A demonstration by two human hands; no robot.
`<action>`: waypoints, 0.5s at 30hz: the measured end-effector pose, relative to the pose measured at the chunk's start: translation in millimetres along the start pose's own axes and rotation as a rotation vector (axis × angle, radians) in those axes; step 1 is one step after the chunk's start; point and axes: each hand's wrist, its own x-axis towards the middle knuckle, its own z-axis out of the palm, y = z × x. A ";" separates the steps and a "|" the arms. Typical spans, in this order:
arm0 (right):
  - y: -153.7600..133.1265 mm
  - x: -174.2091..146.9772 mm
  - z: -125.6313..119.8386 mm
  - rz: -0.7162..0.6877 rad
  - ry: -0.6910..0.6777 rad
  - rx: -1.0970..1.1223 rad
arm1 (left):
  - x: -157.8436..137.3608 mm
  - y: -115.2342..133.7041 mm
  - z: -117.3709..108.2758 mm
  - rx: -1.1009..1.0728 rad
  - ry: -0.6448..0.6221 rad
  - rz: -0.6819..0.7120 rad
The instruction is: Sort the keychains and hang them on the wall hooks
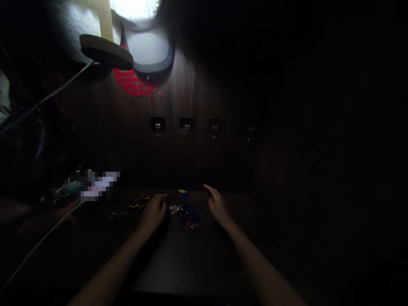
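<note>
A loose heap of small parts (190, 212) lies on the dark table between my hands, with silvery pieces (176, 208) on its left side and blue and reddish ones elsewhere. It is too dim to tell what the parts are. My left hand (154, 207) rests at the heap's left edge, fingers apart and pointing right, holding nothing visible. To the right of the heap, my right hand (218, 205) is open, its forefinger stretched to the upper left. A small yellow-green item (182, 191) sits behind the heap. Yellow-handled tools (139, 201) lie just left of my left hand.
A bright lamp stands at the upper left, its round base (106, 52) trailing a white cable (51, 95). Near it are a red paper cutout (135, 83) and several dark square plates (187, 125). A blurred-out flat object (98, 187) and a teal thing (68, 189) lie left. The right side is dark.
</note>
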 end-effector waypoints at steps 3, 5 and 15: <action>1.4 -11.7 21.3 0.032 -0.001 -0.016 | -3.8 -30.2 -14.9 0.262 0.043 0.007; 5.6 -19.2 33.2 0.057 0.005 -0.035 | -6.0 -44.4 -16.2 0.335 -0.002 0.004; 8.9 -24.6 39.9 0.021 -0.047 -0.077 | -0.8 -48.7 4.4 0.347 -0.160 0.078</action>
